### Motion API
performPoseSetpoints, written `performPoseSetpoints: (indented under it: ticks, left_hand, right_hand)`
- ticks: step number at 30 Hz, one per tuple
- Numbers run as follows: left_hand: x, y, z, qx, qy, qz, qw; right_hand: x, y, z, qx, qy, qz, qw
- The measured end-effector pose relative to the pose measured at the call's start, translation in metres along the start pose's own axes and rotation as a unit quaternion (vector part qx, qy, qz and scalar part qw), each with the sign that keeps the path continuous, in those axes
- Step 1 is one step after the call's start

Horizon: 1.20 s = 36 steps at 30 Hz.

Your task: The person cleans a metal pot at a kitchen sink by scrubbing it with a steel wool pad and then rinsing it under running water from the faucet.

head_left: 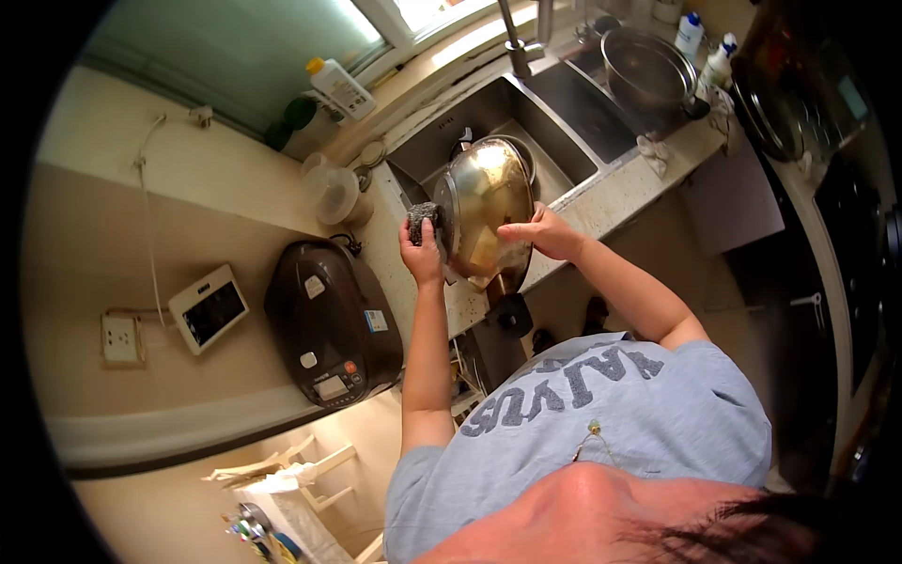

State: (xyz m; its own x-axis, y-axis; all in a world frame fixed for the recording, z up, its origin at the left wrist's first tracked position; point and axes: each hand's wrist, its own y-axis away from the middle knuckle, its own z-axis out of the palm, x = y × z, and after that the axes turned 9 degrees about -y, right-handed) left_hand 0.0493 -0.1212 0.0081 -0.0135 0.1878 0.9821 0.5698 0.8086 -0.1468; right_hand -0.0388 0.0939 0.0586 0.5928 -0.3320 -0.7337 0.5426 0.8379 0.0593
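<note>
My left hand is closed on a grey steel wool scrubber, which is at the left side of a shiny metal pot. The pot is tilted on its side over the sink's front edge, its outer wall stained brownish. One black handle points toward my body, and another dark handle shows at the far end. My right hand grips the pot's right side, thumb on the outer wall and the other fingers mostly hidden behind the rim.
The steel sink has a faucet behind it. A large pot stands on the right. To the left are a brown countertop appliance, clear plastic containers and a white bottle with a yellow cap.
</note>
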Motion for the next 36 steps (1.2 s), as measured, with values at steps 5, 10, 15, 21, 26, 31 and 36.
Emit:
performPoseSetpoints:
  ticks: [5, 10, 15, 21, 26, 31, 36]
  left_hand:
    - [0.022, 0.012, 0.010, -0.010, 0.097, 0.009, 0.995]
    - [0.081, 0.023, 0.038, -0.039, 0.096, 0.069, 0.992]
    - [0.137, 0.029, 0.093, -0.145, -0.019, 0.272, 0.951]
    - [0.148, 0.002, 0.170, -0.252, -0.039, 0.177, 0.951]
    - [0.154, -0.005, 0.224, -0.336, -0.065, 0.108, 0.933]
    - [0.155, -0.005, 0.252, -0.329, -0.127, 0.151, 0.923]
    - [0.187, 0.021, 0.255, -0.365, -0.133, 0.312, 0.867]
  right_hand:
    - [-0.041, -0.004, 0.010, -0.005, 0.207, 0.057, 0.977]
    - [-0.087, 0.030, 0.031, -0.028, 0.259, 0.045, 0.964]
    - [-0.109, 0.060, 0.020, -0.012, 0.297, 0.061, 0.953]
    - [-0.128, 0.073, -0.043, 0.008, 0.239, 0.013, 0.971]
    - [-0.147, 0.082, -0.069, 0.008, 0.191, -0.012, 0.981]
    - [-0.149, 0.080, -0.092, 0.029, 0.161, -0.025, 0.986]
    - [-0.150, 0.079, -0.100, 0.066, 0.092, -0.014, 0.993]
